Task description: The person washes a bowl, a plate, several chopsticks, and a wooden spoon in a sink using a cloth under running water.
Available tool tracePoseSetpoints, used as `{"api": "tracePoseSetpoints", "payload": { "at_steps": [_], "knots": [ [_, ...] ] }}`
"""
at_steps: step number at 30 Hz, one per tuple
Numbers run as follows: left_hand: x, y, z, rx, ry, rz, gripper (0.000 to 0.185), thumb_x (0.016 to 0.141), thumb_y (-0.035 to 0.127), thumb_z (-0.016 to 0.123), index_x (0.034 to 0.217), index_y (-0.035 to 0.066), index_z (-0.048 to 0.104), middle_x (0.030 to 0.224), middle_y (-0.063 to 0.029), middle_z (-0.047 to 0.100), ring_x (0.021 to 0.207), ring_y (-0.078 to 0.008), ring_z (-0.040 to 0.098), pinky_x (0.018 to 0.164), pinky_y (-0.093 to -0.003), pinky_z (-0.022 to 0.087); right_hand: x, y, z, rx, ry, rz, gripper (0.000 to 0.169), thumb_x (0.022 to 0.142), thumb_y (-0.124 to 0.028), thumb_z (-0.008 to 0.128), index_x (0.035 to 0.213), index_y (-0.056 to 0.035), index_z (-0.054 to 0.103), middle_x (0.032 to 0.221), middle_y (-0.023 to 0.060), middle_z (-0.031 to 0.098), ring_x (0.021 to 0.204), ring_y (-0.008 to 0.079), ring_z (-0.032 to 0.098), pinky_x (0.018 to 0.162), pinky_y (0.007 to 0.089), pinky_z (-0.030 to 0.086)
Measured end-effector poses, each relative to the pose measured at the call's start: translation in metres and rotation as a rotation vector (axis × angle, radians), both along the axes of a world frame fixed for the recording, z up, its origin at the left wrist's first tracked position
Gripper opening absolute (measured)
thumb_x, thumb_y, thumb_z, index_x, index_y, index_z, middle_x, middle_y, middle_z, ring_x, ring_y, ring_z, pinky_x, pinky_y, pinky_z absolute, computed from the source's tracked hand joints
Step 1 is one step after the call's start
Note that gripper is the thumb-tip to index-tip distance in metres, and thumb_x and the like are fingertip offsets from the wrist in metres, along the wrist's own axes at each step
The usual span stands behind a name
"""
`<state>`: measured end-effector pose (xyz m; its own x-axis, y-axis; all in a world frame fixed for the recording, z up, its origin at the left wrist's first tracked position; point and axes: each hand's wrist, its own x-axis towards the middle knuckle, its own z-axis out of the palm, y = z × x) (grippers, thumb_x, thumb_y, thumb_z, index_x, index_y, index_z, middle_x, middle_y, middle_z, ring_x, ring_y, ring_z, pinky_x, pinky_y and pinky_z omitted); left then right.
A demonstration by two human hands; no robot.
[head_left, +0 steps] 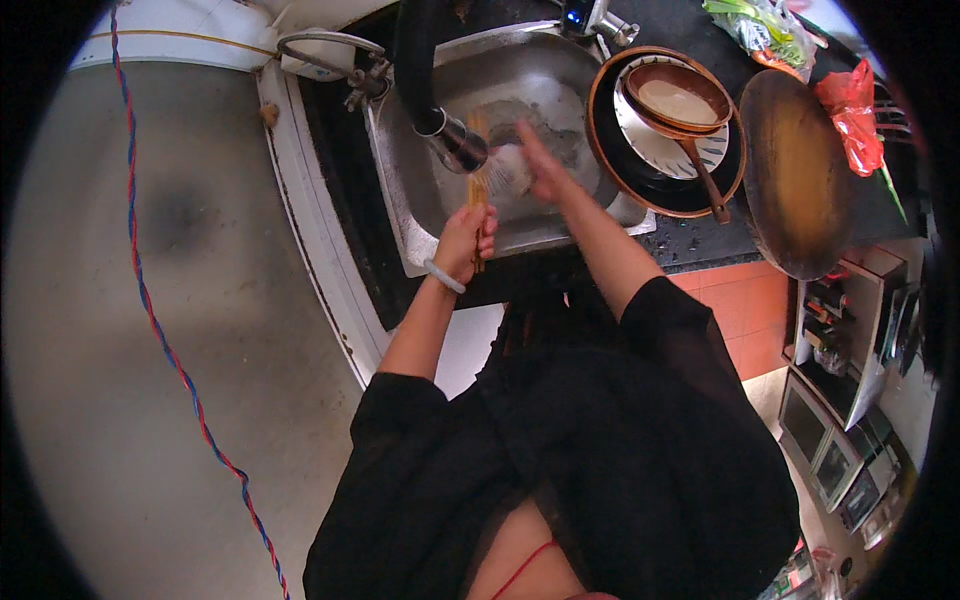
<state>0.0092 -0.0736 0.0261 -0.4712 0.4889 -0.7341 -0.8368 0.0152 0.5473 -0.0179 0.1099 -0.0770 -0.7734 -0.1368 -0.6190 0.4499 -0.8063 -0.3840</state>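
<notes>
My left hand (466, 236) is closed around a bundle of wooden chopsticks (477, 191), held upright over the stainless steel sink (525, 238). A pale bracelet sits on that wrist. Beneath the black faucet's metal spray head (459, 146), the chopsticks' upper part is partly covered. My right hand (549, 171) is over the basin with fingers extended, blurred by motion, and I see nothing held in it. Between the hands is a whitish, streaky patch (508, 171); whether it is running water or an object, I cannot tell. Water wets the basin floor.
Right of the sink, a large dark pan (630, 191) holds a patterned plate (637, 139) and brown bowls (679, 94) with a brown-handled utensil (705, 180). Beyond stand a round wooden board (799, 176), a red plastic bag (855, 112) and bagged greens (780, 37). A valve (367, 84) juts out at left.
</notes>
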Motion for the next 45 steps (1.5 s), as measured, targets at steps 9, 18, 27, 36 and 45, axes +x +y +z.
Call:
{"api": "tracePoseSetpoints", "payload": {
  "at_steps": [9,18,27,36,45],
  "knots": [
    [-0.06,-0.013,-0.033,-0.324,0.6,-0.218,0.033,0.092,0.031,0.046,0.106,0.002,0.053,0.091,-0.0117,0.06,0.081,-0.0227,0.061,0.074,-0.0347,0.05,-0.016,-0.016,0.054,1.084,0.506,0.05,0.022,0.081,-0.03,0.063,0.091,-0.0108,0.065,0.09,0.0026,0.061,0.081,0.0206,0.058,0.068,0.0341,0.048],
    [-0.052,-0.018,-0.003,0.064,-0.338,-0.378,0.03,0.091,0.032,0.048,0.102,0.005,0.051,0.07,-0.0058,0.053,0.057,-0.0148,0.053,0.048,-0.0244,0.046,0.014,-0.023,0.026,2.015,1.347,0.511,0.017,0.073,-0.017,0.057,0.089,-0.0147,0.062,0.095,0.0091,0.057,0.091,0.0291,0.055,0.067,0.0378,0.048],
    [-0.015,-0.015,0.01,-0.102,-0.227,-0.265,0.009,0.089,0.011,0.043,0.098,0.009,0.045,0.058,0.0043,0.033,0.043,-0.0037,0.027,0.033,-0.0173,0.016,0.006,-0.009,-0.004,1.934,0.671,0.452,0.035,0.075,-0.016,0.057,0.11,-0.0101,0.053,0.104,0.0149,0.054,0.099,0.033,0.052,0.081,0.0418,0.044],
    [-0.033,-0.012,-0.037,-0.257,-0.008,-0.031,0.015,0.087,0.014,0.048,0.1,0.007,0.049,0.063,-0.0003,0.045,0.046,-0.008,0.036,0.038,-0.0205,0.026,0.009,-0.022,0.028,1.031,0.304,0.107,0.072,0.077,-0.013,0.059,0.137,-0.0009,0.019,0.123,0.0252,0.044,0.112,0.0362,0.046,0.095,0.0379,0.039],
    [0.003,0.02,-0.024,-0.466,0.578,-0.354,0.014,0.089,0.019,0.048,0.098,0.008,0.049,0.068,-0.0059,0.053,0.05,-0.0164,0.049,0.042,-0.0294,0.038,-0.028,-0.04,-0.01,0.972,-0.009,-0.052,0.068,0.078,-0.022,0.06,0.126,0.01,0.025,0.12,0.0252,0.044,0.107,0.0355,0.049,0.091,0.0369,0.04]
  ]
}}
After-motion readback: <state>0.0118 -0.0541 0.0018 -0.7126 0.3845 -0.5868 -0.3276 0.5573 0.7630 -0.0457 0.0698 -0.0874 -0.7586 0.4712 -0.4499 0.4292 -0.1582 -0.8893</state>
